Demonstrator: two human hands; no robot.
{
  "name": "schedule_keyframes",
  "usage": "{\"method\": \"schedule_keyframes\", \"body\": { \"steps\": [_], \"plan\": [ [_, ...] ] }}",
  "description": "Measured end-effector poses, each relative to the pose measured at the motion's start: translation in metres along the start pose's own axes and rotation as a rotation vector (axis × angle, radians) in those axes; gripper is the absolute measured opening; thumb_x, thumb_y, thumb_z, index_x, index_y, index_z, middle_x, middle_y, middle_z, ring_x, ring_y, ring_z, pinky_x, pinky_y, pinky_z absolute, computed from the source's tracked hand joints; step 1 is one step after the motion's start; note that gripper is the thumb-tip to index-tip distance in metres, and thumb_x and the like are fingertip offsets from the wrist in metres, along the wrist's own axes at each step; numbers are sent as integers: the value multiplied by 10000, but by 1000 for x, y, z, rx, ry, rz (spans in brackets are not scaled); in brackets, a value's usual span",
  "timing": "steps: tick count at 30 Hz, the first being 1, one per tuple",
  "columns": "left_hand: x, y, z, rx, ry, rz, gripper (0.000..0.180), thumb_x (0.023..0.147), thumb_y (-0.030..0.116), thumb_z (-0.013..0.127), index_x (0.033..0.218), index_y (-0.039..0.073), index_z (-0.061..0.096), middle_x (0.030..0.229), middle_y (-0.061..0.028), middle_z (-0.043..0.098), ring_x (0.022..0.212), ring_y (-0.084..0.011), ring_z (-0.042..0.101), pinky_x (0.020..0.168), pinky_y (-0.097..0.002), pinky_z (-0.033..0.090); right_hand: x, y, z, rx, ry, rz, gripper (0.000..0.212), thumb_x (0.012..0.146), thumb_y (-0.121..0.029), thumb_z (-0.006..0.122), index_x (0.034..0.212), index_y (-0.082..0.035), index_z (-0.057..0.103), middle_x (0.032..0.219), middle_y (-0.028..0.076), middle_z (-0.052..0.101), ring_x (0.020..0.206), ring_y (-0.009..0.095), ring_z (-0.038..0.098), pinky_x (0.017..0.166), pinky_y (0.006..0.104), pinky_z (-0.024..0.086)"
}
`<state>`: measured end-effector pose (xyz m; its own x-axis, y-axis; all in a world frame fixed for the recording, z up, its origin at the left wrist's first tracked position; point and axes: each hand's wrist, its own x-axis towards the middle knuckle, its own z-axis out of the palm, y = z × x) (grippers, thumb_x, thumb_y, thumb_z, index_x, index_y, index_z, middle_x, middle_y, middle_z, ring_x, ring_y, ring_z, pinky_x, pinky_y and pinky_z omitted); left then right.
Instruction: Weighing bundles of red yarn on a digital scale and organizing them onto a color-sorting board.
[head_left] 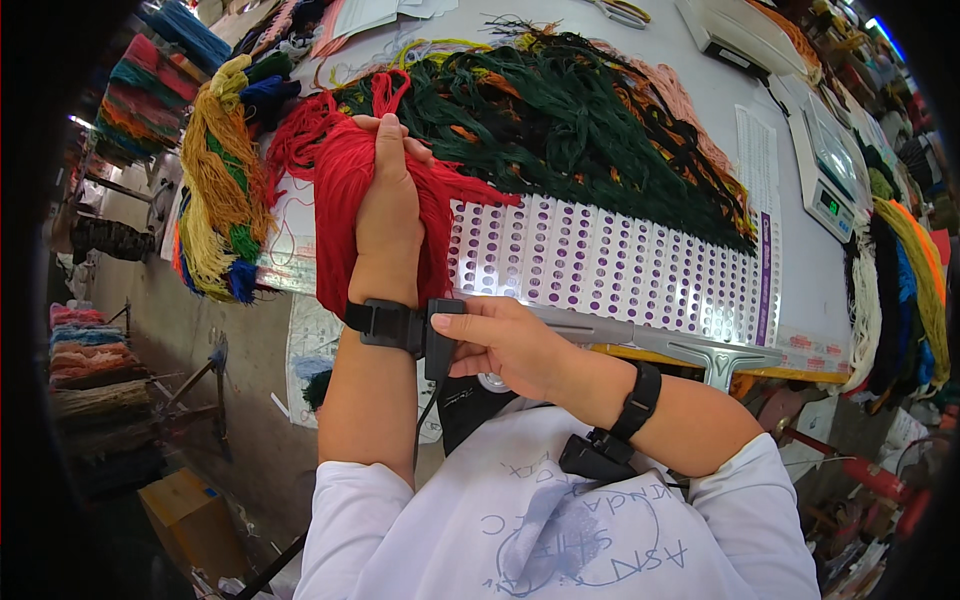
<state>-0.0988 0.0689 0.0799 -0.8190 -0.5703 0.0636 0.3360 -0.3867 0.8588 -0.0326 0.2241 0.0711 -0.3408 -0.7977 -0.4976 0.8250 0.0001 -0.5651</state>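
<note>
My left hand [392, 205] is raised at the table's near left side and wrapped round a thick bundle of red thread [345, 190]. Loose strands drape down over both sides of that wrist. Around it sits a black strap with a small black box-shaped device [438, 360], and a cable runs down from the device. My right hand [520, 345] reaches across and pinches this device between thumb and fingers. Just beyond the hands lies a white card with rows of purple-rimmed holes [600, 262]. Dark green, black and orange threads [590, 120] spread across its far side.
Yellow, green and blue skeins [215, 170] hang off the table's left edge. A digital scale [830, 200] stands at the right, near more hanging skeins [905, 290]. Scissors [622, 12] lie at the far edge. A metal bracket [715, 358] runs along the near edge.
</note>
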Motion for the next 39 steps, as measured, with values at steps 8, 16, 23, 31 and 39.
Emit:
{"method": "schedule_keyframes", "body": {
  "steps": [8,16,23,31,39],
  "plan": [
    [2,0,-4,47,-52,23,180,938,214,475,1088,120,443,691,-5,506,666,-101,507,696,-244,430,1,0,3,11,2,24,283,852,-263,605,1010,-35,550,885,48,628,774,118,615,713,265,504],
    [-11,-20,-14,-12,-70,-253,20,902,114,513,888,98,513,738,-12,531,620,-113,519,576,-256,458,-5,-9,-13,-296,114,-123,459,835,-301,630,1117,36,498,958,91,584,867,129,561,778,289,462],
    [-31,-4,0,-61,-134,-451,149,897,150,509,974,34,561,934,-85,600,864,-177,574,774,-307,473,24,-54,-40,-835,483,-786,405,765,-279,678,1063,-26,576,955,96,525,791,146,521,712,288,445],
    [-45,22,-9,-109,-316,-468,265,895,141,479,1091,-24,546,1070,-118,577,1000,-200,544,879,-325,430,29,-58,-23,-574,245,-612,158,777,-157,657,781,1,661,731,27,603,652,81,525,586,244,421],
    [-53,45,-25,-140,-352,-495,337,824,73,532,1143,-32,510,1092,-133,572,1017,-220,553,903,-344,429,22,-61,-12,-487,145,-608,82,782,-100,632,758,-23,613,729,-28,573,663,35,480,601,205,391]
  ]
}}
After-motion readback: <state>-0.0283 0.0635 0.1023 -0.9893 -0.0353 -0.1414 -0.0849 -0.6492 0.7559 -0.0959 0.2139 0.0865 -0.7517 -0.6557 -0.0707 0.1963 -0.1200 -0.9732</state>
